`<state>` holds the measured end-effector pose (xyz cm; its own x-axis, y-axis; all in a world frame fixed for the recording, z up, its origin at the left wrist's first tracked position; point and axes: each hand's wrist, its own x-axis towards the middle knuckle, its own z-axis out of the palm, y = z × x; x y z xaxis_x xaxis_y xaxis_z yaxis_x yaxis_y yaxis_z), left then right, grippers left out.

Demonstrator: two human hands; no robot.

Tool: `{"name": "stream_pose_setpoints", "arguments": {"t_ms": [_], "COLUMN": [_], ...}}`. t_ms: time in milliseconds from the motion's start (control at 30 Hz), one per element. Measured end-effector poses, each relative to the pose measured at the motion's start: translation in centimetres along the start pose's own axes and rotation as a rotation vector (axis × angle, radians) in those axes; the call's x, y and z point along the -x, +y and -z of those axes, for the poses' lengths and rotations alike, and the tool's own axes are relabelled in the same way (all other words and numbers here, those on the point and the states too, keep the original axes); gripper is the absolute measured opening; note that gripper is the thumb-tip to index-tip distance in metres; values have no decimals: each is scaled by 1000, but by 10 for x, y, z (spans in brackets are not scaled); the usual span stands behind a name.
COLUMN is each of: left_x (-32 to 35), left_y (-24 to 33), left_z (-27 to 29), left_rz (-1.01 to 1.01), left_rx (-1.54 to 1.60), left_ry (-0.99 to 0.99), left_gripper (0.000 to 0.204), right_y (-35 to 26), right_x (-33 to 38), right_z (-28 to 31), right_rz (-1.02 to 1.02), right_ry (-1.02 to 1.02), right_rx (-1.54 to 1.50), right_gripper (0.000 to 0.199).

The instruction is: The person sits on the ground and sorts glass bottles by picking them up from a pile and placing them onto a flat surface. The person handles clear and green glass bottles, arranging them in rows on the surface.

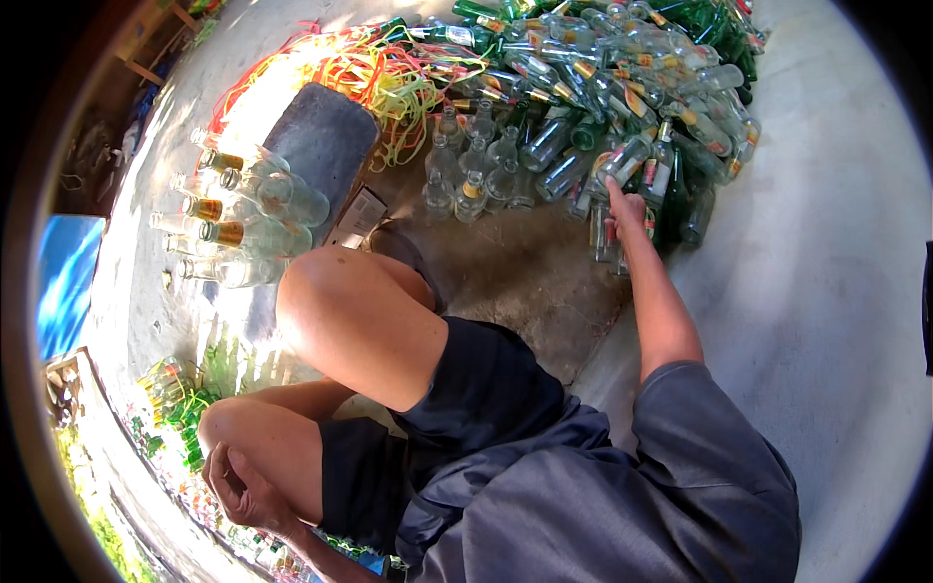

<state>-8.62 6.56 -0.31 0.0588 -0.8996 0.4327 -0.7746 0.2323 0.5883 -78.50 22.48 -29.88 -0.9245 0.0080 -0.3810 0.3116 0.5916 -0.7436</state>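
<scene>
My right hand point(624, 209) reaches out to the near right edge of a big bottle pile. Its fingers are closed on a clear glass bottle point(630, 154), which lies slanted over others; part of the grip is hidden. Beside it is a clear bottle with a label point(663, 160) and dark green bottles. My left hand point(248, 494) rests against my left knee point(258, 437), loosely bent, fingers apart, with nothing seen in it. Several clear bottles point(470, 197) stand upright in a group left of my right hand.
More clear bottles point(267, 236) lie stacked on their sides at the left, beside a dark slab point(321, 136). Red and yellow plastic straps point(330, 63) lie tangled behind it. Green bottles point(705, 19) top the far pile. A pale wall point(816, 243) runs along the right.
</scene>
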Motion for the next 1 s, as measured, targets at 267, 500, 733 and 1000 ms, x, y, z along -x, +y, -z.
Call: {"name": "stream_pose_setpoints", "arguments": {"t_ms": [267,500,733,1000], "left_x": [-1,-4,-4,-3], "left_y": [-4,-6,-11,-3], "left_z": [5,3,5,2], "left_rz": [40,-43,-29,-34], "left_rx": [-49,-100,-86,-78], "left_ry": [-19,-28,-46,-38], "left_gripper": [19,18,20,18], "right_y": [-26,-34,-28,-20], "right_x": [-21,-37,-36,-26], "right_z": [-15,-24,-27,-15], "right_rz": [-164,-248,-208,-201], "right_ry": [-171,-183,-216,-332], "right_rx": [-110,-290,-508,-707], "right_gripper": [90,88,76,75]}}
